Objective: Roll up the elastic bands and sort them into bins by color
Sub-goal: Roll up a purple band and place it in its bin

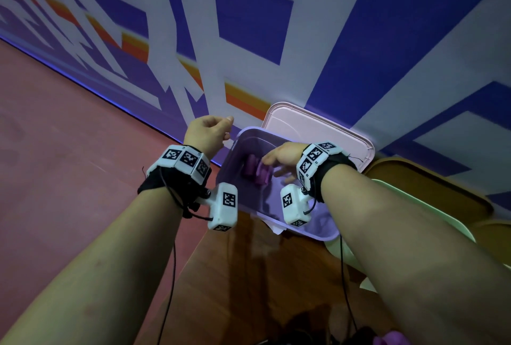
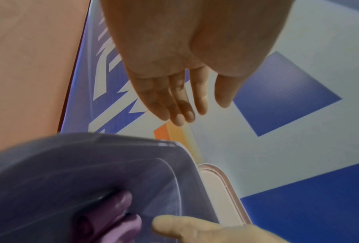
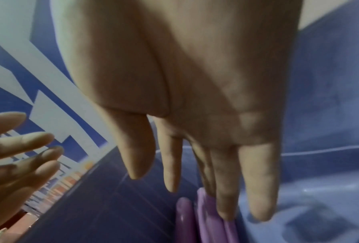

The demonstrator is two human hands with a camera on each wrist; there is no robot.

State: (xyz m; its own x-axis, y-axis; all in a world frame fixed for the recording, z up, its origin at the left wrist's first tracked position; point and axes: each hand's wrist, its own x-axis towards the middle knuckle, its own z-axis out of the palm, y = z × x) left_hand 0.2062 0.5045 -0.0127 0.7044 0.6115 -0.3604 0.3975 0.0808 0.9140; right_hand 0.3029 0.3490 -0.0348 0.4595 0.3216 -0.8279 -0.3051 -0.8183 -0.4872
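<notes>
A lilac bin point(image 1: 298, 230) stands on the wooden table against the wall. Two rolled purple bands point(image 1: 255, 170) lie side by side at its far end, also seen in the right wrist view point(image 3: 203, 222) and the left wrist view point(image 2: 116, 218). My right hand point(image 1: 272, 163) reaches into the bin with straight fingers point(image 3: 226, 197) just over the rolls; whether they touch is unclear. My left hand point(image 1: 222, 130) hovers beyond the bin's left corner, fingers point(image 2: 182, 106) relaxed and holding nothing.
A pink lid or tray point(image 1: 318, 129) leans behind the lilac bin. A pale green bin point(image 1: 414, 206) and a yellow-brown tray point(image 1: 431, 178) sit to the right. A purple object point(image 1: 390, 339) shows at the bottom edge. The blue-and-white patterned wall stands close behind.
</notes>
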